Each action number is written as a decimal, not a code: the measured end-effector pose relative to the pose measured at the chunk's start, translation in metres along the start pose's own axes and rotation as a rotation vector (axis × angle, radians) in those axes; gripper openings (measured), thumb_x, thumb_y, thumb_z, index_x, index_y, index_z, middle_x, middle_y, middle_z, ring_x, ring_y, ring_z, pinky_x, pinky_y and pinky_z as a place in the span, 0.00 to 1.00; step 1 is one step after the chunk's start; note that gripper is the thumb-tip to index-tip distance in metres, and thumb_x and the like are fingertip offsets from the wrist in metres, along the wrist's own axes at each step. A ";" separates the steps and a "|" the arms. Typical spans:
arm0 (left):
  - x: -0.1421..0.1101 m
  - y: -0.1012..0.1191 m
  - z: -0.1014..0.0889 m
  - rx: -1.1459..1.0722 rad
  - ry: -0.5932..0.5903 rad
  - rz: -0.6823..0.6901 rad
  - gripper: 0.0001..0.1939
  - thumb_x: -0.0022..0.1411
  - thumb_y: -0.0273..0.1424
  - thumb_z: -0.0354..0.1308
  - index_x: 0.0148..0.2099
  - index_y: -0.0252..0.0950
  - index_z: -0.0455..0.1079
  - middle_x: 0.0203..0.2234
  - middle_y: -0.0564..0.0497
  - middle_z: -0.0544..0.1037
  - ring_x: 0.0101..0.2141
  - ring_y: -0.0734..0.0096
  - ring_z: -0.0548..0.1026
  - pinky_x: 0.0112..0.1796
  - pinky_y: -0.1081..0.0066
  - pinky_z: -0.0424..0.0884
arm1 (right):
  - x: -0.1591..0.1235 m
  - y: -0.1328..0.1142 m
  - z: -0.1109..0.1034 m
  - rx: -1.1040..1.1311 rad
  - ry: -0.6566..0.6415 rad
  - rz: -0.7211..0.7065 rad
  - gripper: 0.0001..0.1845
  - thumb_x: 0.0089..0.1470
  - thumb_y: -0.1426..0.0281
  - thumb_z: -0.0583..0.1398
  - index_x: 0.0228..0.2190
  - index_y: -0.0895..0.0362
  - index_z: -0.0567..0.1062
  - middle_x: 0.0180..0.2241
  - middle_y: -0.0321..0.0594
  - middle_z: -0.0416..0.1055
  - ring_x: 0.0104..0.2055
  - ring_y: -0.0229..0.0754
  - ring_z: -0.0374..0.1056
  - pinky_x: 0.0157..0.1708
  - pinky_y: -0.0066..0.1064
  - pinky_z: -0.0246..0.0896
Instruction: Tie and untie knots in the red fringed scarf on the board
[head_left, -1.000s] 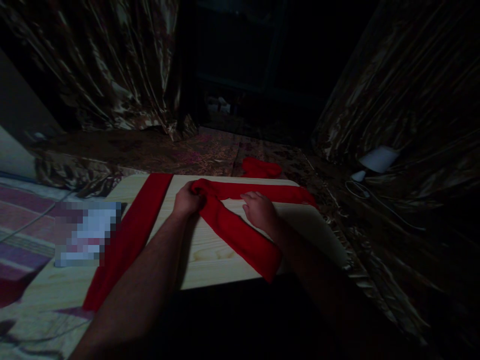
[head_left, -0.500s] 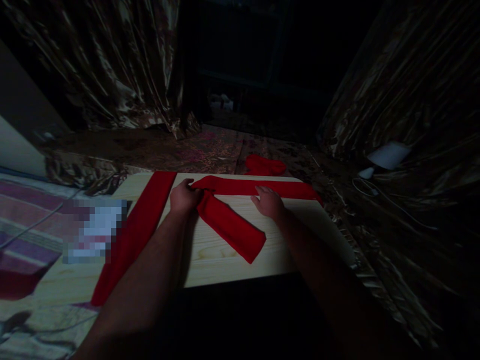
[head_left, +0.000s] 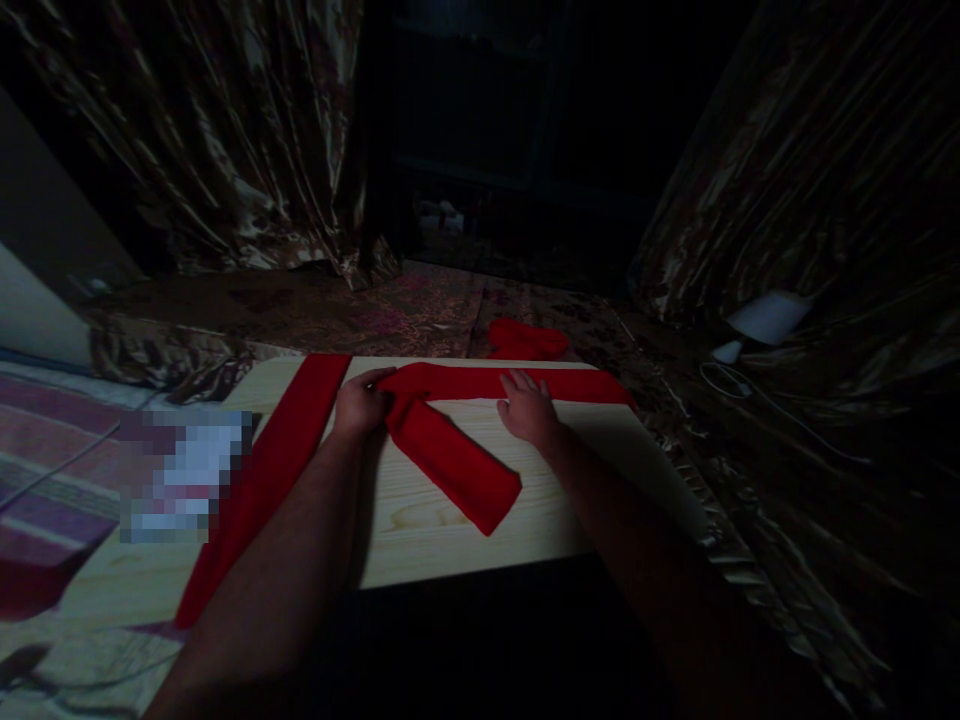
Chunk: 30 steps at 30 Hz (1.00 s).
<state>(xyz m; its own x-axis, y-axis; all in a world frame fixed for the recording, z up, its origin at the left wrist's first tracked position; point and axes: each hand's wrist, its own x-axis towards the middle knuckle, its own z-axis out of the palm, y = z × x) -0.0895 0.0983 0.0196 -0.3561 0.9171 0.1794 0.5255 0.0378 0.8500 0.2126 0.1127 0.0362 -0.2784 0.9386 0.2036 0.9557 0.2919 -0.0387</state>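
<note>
Curtains, patterned, two: one hung at left (head_left: pixel 285 130), one at right (head_left: pixel 750 180), with deep shadow between. Patterned floor covering (head_left: pixel 420 300), spread beyond the surface. Surface, pale wood, one (head_left: pixel 555 510), rounded at its far corners. Striped cloth, one (head_left: pixel 60 440), laid at far left.

Red strips, fabric, two. First, the straight red strip (head_left: pixel 292 440), laid slantwise across the left part of the surface. Second, the bent red strip (head_left: pixel 457 465): one length is run along the far edge to the right side, the other is angled back towards the near edge; its bend is found at the left hand. Whether it is one continuous piece cannot be fully told.

Pale item, blurred out, one (head_left: pixel 199 465), placed beside the straight strip. Red bundle, one (head_left: pixel 527 338), seen just beyond the far edge. White-shaded lamp, one (head_left: pixel 772 317), with a pale cable (head_left: pixel 724 378), at right on the floor covering.

Hands, two. Left hand (head_left: pixel 361 402): fingers curled, closed on the fabric at the bend. Right hand (head_left: pixel 529 405): opened, fingers spread and laid on the far length, nothing gripped.

Step in hand, as judged: the bent strip is being held at its bend and smoothed flat. For any further adjustment, a steady hold there and light, even pressure would be called for.
</note>
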 end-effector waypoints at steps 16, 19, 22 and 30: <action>0.003 -0.001 -0.007 0.110 -0.004 0.065 0.25 0.52 0.19 0.57 0.51 0.37 0.80 0.56 0.47 0.77 0.56 0.55 0.74 0.61 0.62 0.66 | 0.028 -0.024 0.017 0.139 -0.200 -0.129 0.37 0.65 0.49 0.49 0.69 0.51 0.53 0.72 0.44 0.42 0.73 0.53 0.38 0.67 0.60 0.32; 0.002 0.005 -0.009 0.082 0.045 0.110 0.24 0.53 0.22 0.59 0.52 0.39 0.80 0.59 0.47 0.73 0.59 0.54 0.71 0.61 0.61 0.66 | 0.024 -0.035 0.008 0.168 -0.048 -0.192 0.34 0.62 0.56 0.56 0.66 0.55 0.62 0.70 0.47 0.51 0.70 0.51 0.46 0.68 0.53 0.38; -0.001 0.008 -0.008 0.110 0.000 0.182 0.23 0.55 0.25 0.60 0.54 0.40 0.79 0.64 0.48 0.68 0.61 0.55 0.68 0.62 0.64 0.64 | 0.018 -0.053 0.001 0.205 0.061 -0.347 0.21 0.62 0.67 0.56 0.55 0.54 0.75 0.64 0.43 0.64 0.67 0.46 0.53 0.67 0.43 0.44; -0.003 0.001 -0.004 0.518 -0.325 0.186 0.35 0.58 0.48 0.62 0.67 0.50 0.65 0.70 0.48 0.55 0.69 0.42 0.50 0.64 0.43 0.50 | 0.007 -0.066 0.006 0.140 -0.039 -0.443 0.25 0.65 0.54 0.52 0.58 0.46 0.73 0.69 0.37 0.54 0.71 0.49 0.44 0.67 0.47 0.44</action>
<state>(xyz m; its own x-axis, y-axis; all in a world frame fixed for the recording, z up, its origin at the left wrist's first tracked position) -0.0914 0.0941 0.0218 -0.0136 0.9973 0.0724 0.8901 -0.0210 0.4553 0.1471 0.1014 0.0341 -0.6627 0.7235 0.1932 0.7226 0.6856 -0.0887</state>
